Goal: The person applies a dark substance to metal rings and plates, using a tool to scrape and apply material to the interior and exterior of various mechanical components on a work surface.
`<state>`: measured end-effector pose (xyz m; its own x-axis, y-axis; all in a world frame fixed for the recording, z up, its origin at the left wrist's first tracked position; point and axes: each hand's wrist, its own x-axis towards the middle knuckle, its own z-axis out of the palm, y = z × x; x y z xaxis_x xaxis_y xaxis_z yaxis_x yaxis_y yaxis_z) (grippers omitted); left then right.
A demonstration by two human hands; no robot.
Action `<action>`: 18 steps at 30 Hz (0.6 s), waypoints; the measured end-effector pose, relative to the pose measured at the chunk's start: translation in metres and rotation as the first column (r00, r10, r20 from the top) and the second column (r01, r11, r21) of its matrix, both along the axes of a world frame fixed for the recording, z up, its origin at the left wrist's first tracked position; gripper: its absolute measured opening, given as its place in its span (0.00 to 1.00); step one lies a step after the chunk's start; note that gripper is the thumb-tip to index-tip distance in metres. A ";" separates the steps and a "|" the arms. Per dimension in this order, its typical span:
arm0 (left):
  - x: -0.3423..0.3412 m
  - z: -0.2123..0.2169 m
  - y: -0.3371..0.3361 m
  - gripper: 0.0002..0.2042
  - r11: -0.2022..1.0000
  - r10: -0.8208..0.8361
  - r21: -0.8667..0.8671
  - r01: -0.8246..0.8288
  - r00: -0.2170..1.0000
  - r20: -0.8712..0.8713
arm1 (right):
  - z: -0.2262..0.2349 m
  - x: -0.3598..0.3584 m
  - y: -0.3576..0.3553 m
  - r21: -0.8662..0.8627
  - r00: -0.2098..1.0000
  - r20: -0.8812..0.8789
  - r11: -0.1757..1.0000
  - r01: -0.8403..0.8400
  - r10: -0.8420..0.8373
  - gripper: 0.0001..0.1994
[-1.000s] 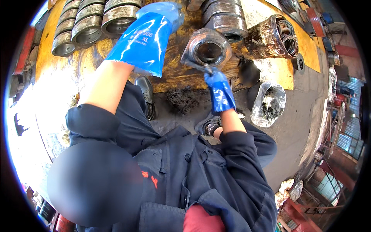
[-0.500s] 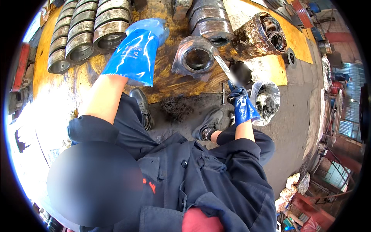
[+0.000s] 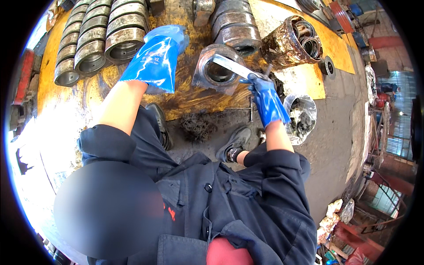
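The right hand [image 3: 265,90], in a blue glove, is closed around the near end of a flat pale metal strip [image 3: 234,67], which points away from it toward the upper left. The strip's far end lies over the opening of a thick ring [image 3: 202,66] that sits on clear plastic film [image 3: 199,80]; whether strip and ring touch cannot be told. The ring is thus to the left of the right hand and a little farther from the body, well apart from its fingers. The left hand [image 3: 164,42], also in a blue glove, is to the ring's left, near the end of a row of metal rings [image 3: 126,26]; its fingers are hard to make out, so I cannot tell whether it grasps anything. Just beyond the ring stands another row of dark rings [image 3: 235,35], with a grimy can [image 3: 282,46] to the right. A plastic-lined container [image 3: 312,108] is beside the right wrist.
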<state>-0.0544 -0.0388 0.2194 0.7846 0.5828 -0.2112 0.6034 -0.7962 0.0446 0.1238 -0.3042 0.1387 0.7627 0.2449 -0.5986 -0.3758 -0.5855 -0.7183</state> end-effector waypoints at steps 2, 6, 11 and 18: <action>0.006 0.004 0.001 0.22 1.000 0.011 -0.020 -0.011 1.000 -0.018 | -0.021 0.015 -0.037 0.373 0.995 0.103 0.928 -0.026 -0.014 0.12; 0.003 -0.001 0.009 0.21 0.997 0.020 -0.068 -0.020 1.000 -0.007 | -0.035 0.037 -0.067 0.315 0.989 0.146 0.948 -0.050 0.004 0.12; 0.007 0.002 0.005 0.21 0.995 0.043 -0.085 -0.045 0.999 -0.021 | -0.034 0.029 -0.026 0.293 0.962 0.247 0.937 -0.190 0.118 0.09; 0.003 0.000 0.014 0.22 0.990 0.094 -0.108 -0.094 0.996 -0.012 | -0.019 0.023 0.044 -0.085 0.853 0.265 0.893 -0.443 0.449 0.06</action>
<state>-0.0514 -0.0247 0.2199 0.7256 0.6275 -0.2823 0.6760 -0.7266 0.1225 0.1463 -0.2599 0.1197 0.7071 0.5877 -0.3932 0.1361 -0.6589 -0.7398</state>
